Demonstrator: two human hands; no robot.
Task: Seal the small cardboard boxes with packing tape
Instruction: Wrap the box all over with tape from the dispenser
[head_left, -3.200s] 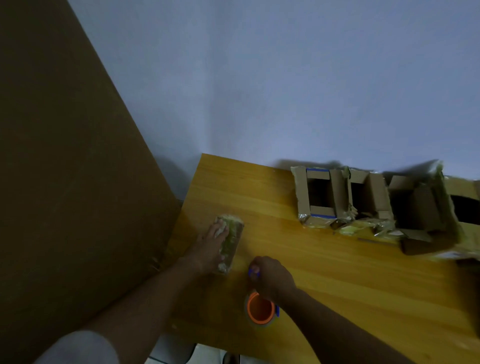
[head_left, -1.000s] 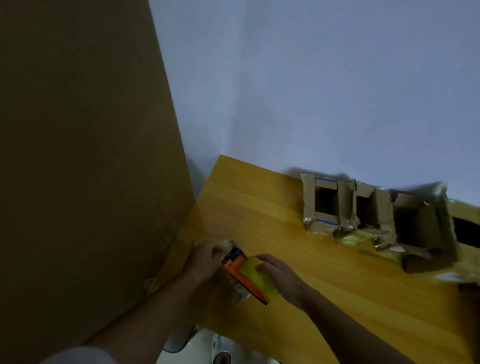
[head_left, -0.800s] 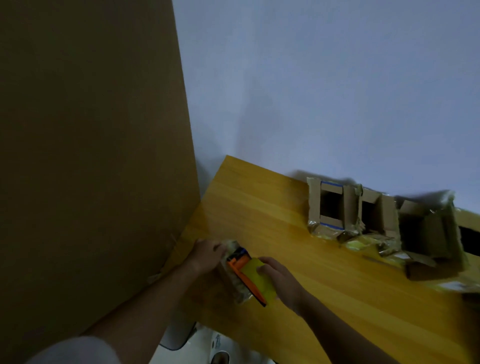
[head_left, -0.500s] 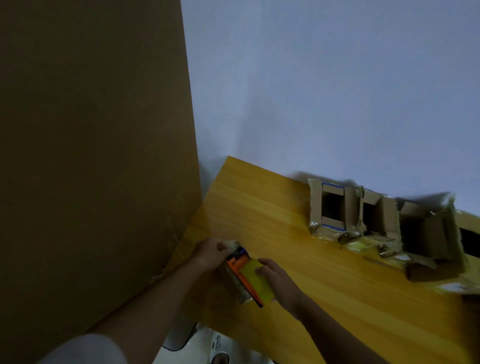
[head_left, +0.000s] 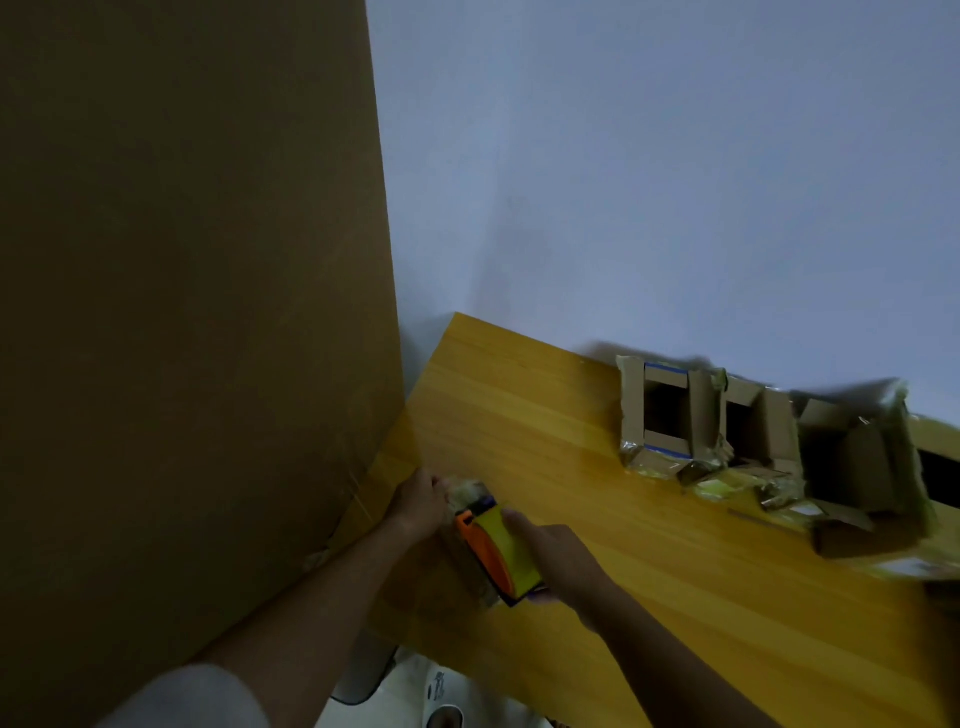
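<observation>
Box (head_left: 470, 551) is lying at the table's (head_left: 649, 561) near-left corner, long axis running from the near edge away toward the wall; left hand (head_left: 421, 501) is curling over its far end, gripping it; right hand (head_left: 558, 553) is gripping the tape roll (head_left: 501, 551), orange side facing left, riding along the box top; open boxes (head_left: 753, 441) are sitting along the table's far edge, openings facing the camera.
</observation>
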